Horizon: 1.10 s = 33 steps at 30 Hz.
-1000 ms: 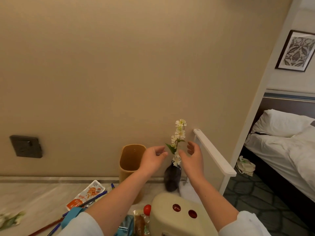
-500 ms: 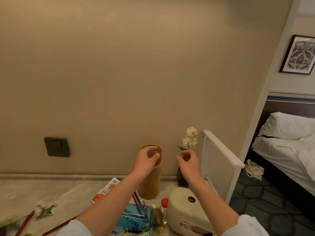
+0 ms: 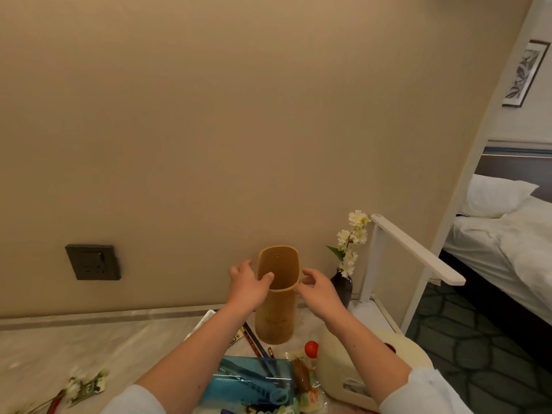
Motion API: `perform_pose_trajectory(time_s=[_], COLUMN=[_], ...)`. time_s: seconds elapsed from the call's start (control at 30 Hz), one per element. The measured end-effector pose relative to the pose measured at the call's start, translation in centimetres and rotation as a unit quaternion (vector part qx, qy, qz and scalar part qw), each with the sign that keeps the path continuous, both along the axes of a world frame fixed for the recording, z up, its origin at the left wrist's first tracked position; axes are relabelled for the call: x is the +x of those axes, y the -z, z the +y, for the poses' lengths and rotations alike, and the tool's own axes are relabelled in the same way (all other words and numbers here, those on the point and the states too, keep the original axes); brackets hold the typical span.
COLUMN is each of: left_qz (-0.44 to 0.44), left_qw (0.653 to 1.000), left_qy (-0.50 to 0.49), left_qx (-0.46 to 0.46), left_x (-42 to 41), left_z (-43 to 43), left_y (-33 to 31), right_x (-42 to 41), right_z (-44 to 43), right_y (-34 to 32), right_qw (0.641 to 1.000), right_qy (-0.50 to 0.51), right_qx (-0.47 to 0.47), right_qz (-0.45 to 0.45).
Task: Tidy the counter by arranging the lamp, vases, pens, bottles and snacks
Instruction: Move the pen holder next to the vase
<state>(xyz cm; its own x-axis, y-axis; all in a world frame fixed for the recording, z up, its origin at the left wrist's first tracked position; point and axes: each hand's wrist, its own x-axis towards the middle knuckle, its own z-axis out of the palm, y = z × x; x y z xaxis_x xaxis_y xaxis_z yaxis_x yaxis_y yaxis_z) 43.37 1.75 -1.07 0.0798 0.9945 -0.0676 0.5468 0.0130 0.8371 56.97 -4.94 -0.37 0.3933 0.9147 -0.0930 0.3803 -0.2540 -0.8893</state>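
Note:
A tall tan cylindrical pen holder point(image 3: 277, 312) stands upright on the counter by the wall. My left hand point(image 3: 248, 285) holds its left rim, thumb hooked inside and fingers outside. My right hand point(image 3: 321, 291) hovers at the holder's right rim with loosely curved fingers; whether it touches is unclear. Just right of it stands a dark vase point(image 3: 343, 286) with a white flower sprig point(image 3: 352, 237). A white desk lamp point(image 3: 418, 249) stands at the counter's right end. Pens point(image 3: 254, 339) lie at the holder's foot.
A cream appliance point(image 3: 352, 369), a red-capped bottle point(image 3: 311, 349), a blue packet point(image 3: 254, 380) and snacks crowd the near counter. A snack packet point(image 3: 206, 321) lies under my left arm. Loose flowers point(image 3: 80, 386) lie far left. A wall socket point(image 3: 93, 262) is left; a bed point(image 3: 507, 234) right.
My right hand let go of the flower stem and moved left to the holder's right rim. My left hand settled onto the holder's left rim.

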Motion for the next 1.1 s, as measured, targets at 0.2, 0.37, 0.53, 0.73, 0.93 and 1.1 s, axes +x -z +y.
perform_pose_trajectory(time_s=[0.2,0.37,0.53,0.73,0.93,1.1], left_qz=[0.022,-0.041,-0.052,-0.06,-0.072,-0.054], left_qw=[0.986,0.982,0.978,0.976,0.977,0.98], left_qy=[0.078,0.083,0.106,0.125,0.128,0.137], left_qx=[-0.145,-0.166,-0.172,-0.165,-0.156,-0.131], left_x=[0.5,1.7,3.1,4.8,6.4,7.0], left_z=[1.2,1.8,1.9,1.4,0.7,0.2], left_y=[1.6,2.0,1.8,1.8,1.7,1.8], right_x=[0.1,1.6,3.9,5.4,6.3,6.7], right_z=[1.4,2.0,2.4,2.1,1.3,0.5], right_y=[1.0,1.1,1.5,1.4,0.9,1.3], right_qw=[1.0,1.0,0.998,0.995,0.995,0.996], right_qy=[-0.01,0.004,0.051,0.086,0.088,0.085], right_qx=[-0.015,-0.011,-0.005,-0.002,0.008,0.024], right_qz=[-0.022,-0.017,-0.031,-0.042,-0.05,-0.033])
